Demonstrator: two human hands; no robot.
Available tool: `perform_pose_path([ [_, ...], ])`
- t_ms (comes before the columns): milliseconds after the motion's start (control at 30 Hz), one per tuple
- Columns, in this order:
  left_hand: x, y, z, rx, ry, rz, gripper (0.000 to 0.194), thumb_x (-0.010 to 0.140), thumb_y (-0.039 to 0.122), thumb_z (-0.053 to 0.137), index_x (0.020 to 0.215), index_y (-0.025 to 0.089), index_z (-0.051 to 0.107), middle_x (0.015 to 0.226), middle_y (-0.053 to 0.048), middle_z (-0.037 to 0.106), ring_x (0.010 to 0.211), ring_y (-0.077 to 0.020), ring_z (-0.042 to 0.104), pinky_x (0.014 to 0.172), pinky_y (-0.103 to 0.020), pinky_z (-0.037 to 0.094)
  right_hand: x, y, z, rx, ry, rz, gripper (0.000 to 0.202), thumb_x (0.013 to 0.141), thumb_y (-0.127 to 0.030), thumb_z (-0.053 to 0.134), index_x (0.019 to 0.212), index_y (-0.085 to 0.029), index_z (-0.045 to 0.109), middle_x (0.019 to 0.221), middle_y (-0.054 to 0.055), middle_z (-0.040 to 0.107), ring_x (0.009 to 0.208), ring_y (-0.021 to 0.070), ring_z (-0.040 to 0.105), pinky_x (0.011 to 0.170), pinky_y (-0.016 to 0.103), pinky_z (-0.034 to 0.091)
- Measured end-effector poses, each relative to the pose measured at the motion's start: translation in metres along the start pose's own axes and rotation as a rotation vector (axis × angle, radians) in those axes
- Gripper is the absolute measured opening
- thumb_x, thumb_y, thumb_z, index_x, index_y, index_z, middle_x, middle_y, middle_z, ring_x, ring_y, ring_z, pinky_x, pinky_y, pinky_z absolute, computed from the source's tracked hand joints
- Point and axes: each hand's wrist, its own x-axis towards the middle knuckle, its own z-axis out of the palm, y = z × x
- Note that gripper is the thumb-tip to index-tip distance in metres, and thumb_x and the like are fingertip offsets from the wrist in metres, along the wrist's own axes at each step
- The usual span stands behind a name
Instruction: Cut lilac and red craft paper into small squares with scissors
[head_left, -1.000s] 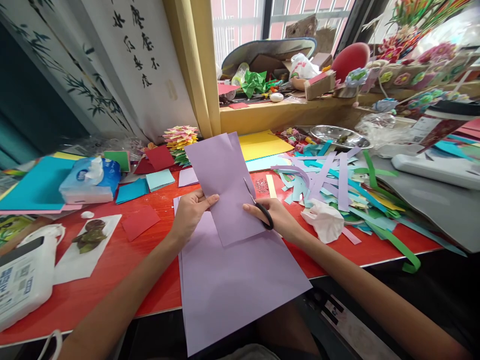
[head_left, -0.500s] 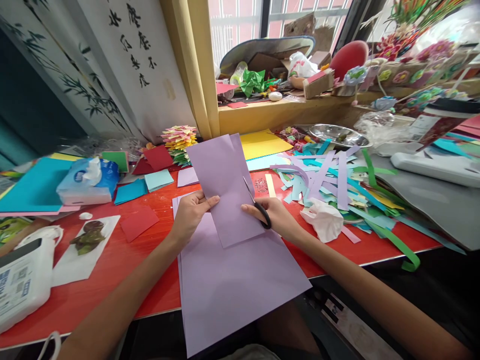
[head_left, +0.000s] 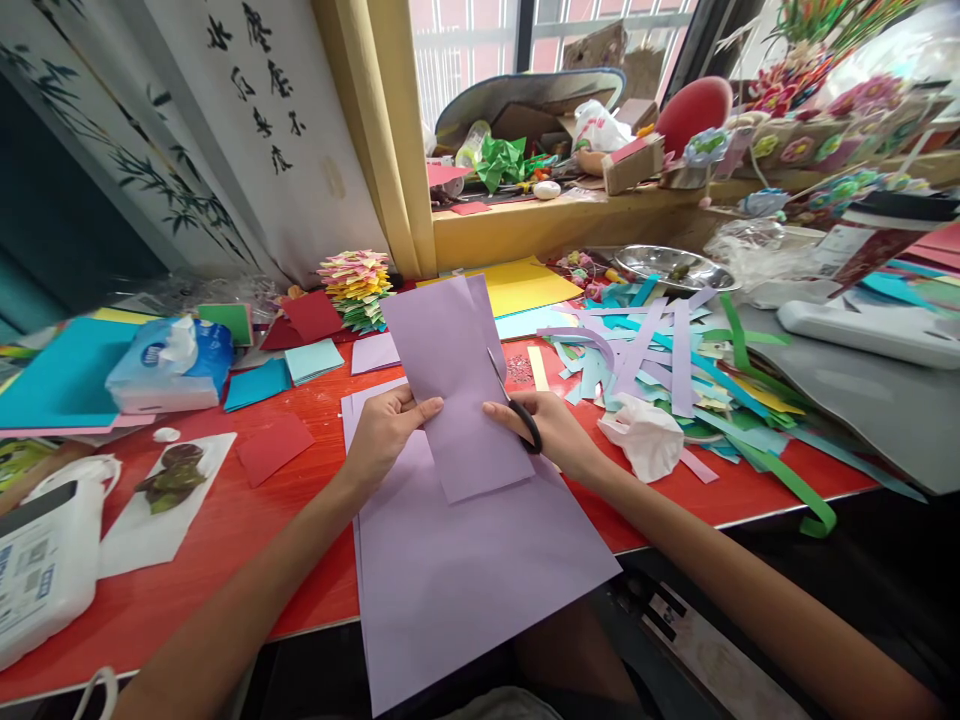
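A folded piece of purple paper (head_left: pixel 457 400) is held up between my two hands. My left hand (head_left: pixel 390 425) pinches its left edge, thumb on the front. On the right side, my right hand (head_left: pixel 544 425) has its thumb on the paper too and carries a pair of scissors (head_left: pixel 534 432) with black handles. The scissors' blades point up and to the left, beside the paper's right edge. Below lie larger purple sheets (head_left: pixel 480 590), overhanging the front edge of the red table. Fingers behind the paper are hidden.
Paper strips (head_left: pixel 679 360) in several colours pile up at the right, by a crumpled tissue (head_left: pixel 643 437) and a metal dish (head_left: pixel 675 268). Leftward are a tissue pack (head_left: pixel 169 365), small blue squares (head_left: pixel 257 384), a red square (head_left: pixel 275 448) and a white device (head_left: pixel 49 570).
The folded purple paper has narrowed slightly and its left edge has shifted a little right. Both hands keep nearly the same place and grip. The view has shifted slightly.
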Motion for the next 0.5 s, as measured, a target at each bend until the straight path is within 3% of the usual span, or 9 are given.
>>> perform_pose_path([
  [500,-0.0032,-0.0018,0.0034,0.008,-0.047,-0.028,0.034,0.071,0.035,0.065,0.097,0.013,0.064,0.094,-0.008,0.069,0.082,-0.0214,0.064,0.072,-0.034,0.051,-0.0015,-0.0019,-0.0005,0.042,0.036,-0.007,0.052,0.071,-0.061,0.055,0.055,-0.02,0.027,0.054,-0.006,0.024,0.046,0.0062,0.024,0.039,0.023,0.016],
])
